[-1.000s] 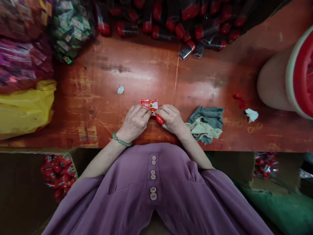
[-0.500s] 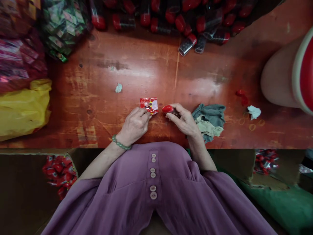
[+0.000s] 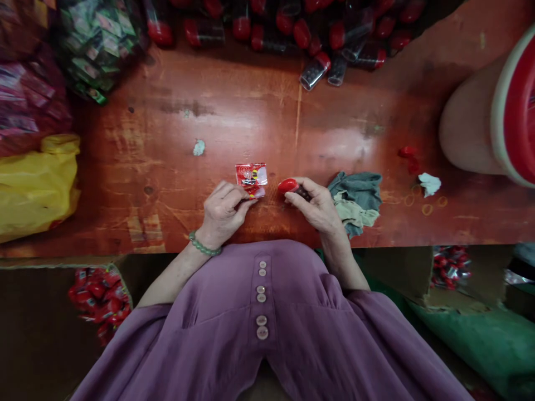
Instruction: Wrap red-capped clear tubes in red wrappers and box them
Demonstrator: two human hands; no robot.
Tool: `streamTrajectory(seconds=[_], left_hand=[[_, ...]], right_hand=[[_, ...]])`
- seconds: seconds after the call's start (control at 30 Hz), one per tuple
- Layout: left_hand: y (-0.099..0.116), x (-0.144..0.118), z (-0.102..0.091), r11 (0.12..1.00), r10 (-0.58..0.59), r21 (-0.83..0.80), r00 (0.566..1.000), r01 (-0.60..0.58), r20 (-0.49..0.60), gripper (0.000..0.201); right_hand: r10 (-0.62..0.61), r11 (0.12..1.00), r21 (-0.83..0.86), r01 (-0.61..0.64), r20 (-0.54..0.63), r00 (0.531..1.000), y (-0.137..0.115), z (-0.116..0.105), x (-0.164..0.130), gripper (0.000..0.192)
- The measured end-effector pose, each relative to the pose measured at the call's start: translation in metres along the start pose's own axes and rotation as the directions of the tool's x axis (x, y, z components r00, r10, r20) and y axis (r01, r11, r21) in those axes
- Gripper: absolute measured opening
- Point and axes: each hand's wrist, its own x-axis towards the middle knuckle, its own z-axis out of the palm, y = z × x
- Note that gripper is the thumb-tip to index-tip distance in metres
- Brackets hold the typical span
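Centre frame: left hand fingers pinch red sachet on bench; right hand fingers clamp red-capped vial.

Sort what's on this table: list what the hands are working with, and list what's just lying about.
In hand:
left hand pinching the red sachet
right hand holding the red-capped vial

Lying about:
grey-green rag
yellow bag
pile of vials
white scrap

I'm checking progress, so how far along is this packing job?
Done: boxes of red packs below the table. In hand: left hand pinches a red wrapper; right hand holds a red-capped tube. Left: a pile of tubes across the table.
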Motion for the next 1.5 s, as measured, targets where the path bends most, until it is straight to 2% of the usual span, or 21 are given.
streamTrajectory(seconds=[0.17,0.3,0.4,0.57,0.77,1.0,1.1,1.2,1.3,1.37,1.43,1.5], left_hand=[[0.002,-0.004,-0.004,0.999,0.040,0.016,0.999,-0.040,0.027,0.006],[0.002,-0.006,-0.007,0.999,0.035,-0.035,0.999,-0.034,0.017,0.002],[0.000,-0.007,-0.008,0.997,0.004,-0.082,0.999,-0.001,0.036,0.004],[-0.003,-0.013,-0.008,0.979,-0.057,-0.190,0.996,0.068,0.064,0.007],[-0.004,-0.014,-0.008,0.963,-0.119,-0.232,0.988,0.140,0.102,0.006],[-0.005,-0.016,-0.004,0.950,-0.143,-0.240,0.962,0.199,0.233,0.012],[-0.003,-0.013,-0.006,0.940,-0.143,-0.259,0.945,0.222,0.293,0.012],[0.002,-0.006,-0.011,0.902,-0.170,-0.305,0.901,0.305,0.400,0.012],[0.005,0.002,-0.016,0.836,-0.200,-0.346,0.823,0.427,0.532,0.013],[0.005,0.006,-0.020,0.768,-0.260,-0.347,0.757,0.539,0.599,0.014],[0.002,0.007,-0.022,0.639,-0.346,-0.360,0.673,0.679,0.654,0.020],[-0.002,0.004,-0.024,0.446,-0.384,-0.434,0.605,0.783,0.698,0.032]], right_hand=[[-0.111,0.989,-0.089,0.115,0.049,0.993,-0.009,0.003,-0.002,0.022],[-0.240,0.943,-0.193,0.271,0.172,0.955,-0.018,0.008,0.000,0.024],[-0.260,0.900,-0.283,0.331,0.260,0.930,-0.021,0.007,0.000,0.027],[-0.158,0.826,-0.454,0.334,0.383,0.910,-0.024,-0.001,-0.001,0.030],[-0.093,0.812,-0.481,0.329,0.449,0.888,-0.026,-0.002,-0.001,0.032],[0.152,0.762,-0.592,0.262,0.557,0.817,-0.034,0.001,0.006,0.032],[0.145,0.788,-0.550,0.276,0.601,0.786,-0.033,0.001,0.013,0.029],[0.063,0.863,-0.422,0.277,0.635,0.770,-0.031,0.000,0.019,0.027],[0.013,0.913,-0.326,0.244,0.624,0.781,-0.028,0.001,0.022,0.025],[0.016,0.950,-0.257,0.178,0.609,0.793,-0.025,0.002,0.023,0.023],[0.049,0.986,-0.157,0.051,0.572,0.819,-0.020,0.005,0.022,0.023],[0.094,0.995,-0.019,-0.099,0.517,0.851,-0.014,0.007,0.021,0.024]])
